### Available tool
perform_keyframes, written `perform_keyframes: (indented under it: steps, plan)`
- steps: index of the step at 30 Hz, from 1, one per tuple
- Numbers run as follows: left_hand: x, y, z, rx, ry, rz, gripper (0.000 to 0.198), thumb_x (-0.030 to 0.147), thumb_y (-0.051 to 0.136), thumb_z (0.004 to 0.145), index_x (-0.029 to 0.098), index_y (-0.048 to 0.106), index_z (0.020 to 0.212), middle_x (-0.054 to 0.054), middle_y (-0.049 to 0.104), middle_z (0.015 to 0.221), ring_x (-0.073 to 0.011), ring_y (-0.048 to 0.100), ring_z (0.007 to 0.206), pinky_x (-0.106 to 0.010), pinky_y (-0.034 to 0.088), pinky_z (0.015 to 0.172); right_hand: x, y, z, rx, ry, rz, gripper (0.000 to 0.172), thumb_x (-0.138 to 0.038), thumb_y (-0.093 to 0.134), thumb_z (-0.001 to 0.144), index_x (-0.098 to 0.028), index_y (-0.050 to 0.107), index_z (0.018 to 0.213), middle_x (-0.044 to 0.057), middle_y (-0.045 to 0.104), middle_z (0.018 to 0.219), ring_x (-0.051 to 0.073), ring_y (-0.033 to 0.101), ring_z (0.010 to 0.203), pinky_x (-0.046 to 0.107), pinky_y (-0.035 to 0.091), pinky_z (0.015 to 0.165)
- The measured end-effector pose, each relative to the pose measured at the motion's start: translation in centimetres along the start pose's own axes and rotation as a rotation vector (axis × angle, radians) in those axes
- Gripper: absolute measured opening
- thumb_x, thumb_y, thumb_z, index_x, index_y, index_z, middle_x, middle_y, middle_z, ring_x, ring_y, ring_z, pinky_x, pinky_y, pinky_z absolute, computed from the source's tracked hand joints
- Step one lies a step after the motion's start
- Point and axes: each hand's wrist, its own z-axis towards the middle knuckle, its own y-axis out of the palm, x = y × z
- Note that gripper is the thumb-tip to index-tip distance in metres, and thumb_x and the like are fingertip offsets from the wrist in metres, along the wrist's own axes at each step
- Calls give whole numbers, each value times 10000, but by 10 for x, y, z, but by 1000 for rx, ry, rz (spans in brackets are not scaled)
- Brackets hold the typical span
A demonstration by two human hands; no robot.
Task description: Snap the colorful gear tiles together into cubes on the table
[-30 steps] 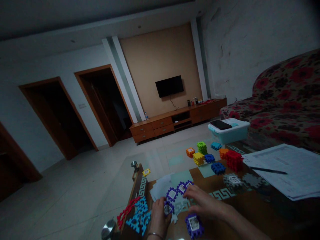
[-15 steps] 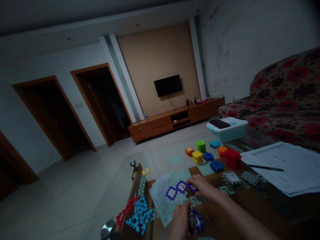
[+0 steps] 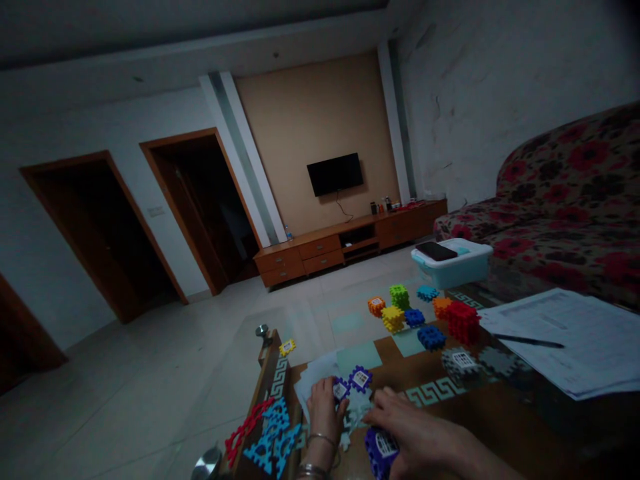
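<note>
My left hand [image 3: 323, 412], with bracelets at the wrist, is at the leftmost purple toothed building tile [image 3: 341, 389], fingers and thumb closed at its edges. Just right of it lies another purple tile [image 3: 361, 378] with a white label, on the papers. Nearer to me, my right hand [image 3: 407, 427] is closed around the side of a stack of purple toothed tiles [image 3: 381, 453]; the hand hides part of this stack. Light-coloured toothed pieces [image 3: 356, 410] appear between the hands.
Blue triangular pieces [image 3: 275, 440] and red pieces [image 3: 245, 427] lie at the left table edge. Coloured tile stacks, among them a red one [image 3: 463, 322], stand farther back. Papers with a pen [image 3: 527, 341] lie right, near a lidded box [image 3: 453, 267] with a phone on it.
My right hand has come back from the row of purple tiles to the purple stack; the row's third tile is gone. My left hand has moved from the stack forward to the leftmost tile.
</note>
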Motion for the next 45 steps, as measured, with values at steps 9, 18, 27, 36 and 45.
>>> perform_keyframes:
  steps: [9,18,27,36,45]
  plan:
    - [-9,-3,-4,45,21,-26,543,87,435,758,83,455,1301,-116,629,1162,-198,547,1123,-269,382,993,17,-14,49,204,51,-4,581,-75,534,802,-181,497,1372,129,436,1468,260,358,1363,398,266,1134]
    - [-5,-10,-11,-169,49,88,488,149,504,767,234,544,1246,-63,493,1425,-212,396,1341,-339,331,1067,32,-9,66,152,47,-203,448,-182,662,740,-209,643,1186,124,615,1211,295,520,1163,419,376,986]
    - [-3,-13,-12,-209,8,141,623,137,495,761,212,429,1377,-82,532,1379,-246,438,1289,-358,373,1009,44,-11,42,221,122,-345,384,-314,680,737,-161,645,1087,136,622,1089,313,536,1057,389,396,902]
    - [-7,-17,-21,-209,19,185,663,80,458,733,217,433,1381,-77,499,1427,-229,413,1321,-340,368,1016,40,-18,33,215,143,-318,392,-236,656,695,-150,631,1077,138,615,1074,307,532,1046,381,399,897]
    - [-18,-11,-23,71,147,22,664,138,522,739,75,409,1389,-151,637,1217,-268,555,1170,-374,442,965,-6,-23,-15,198,-174,-130,589,-293,670,720,-207,522,1284,87,576,1131,262,506,1073,374,402,947]
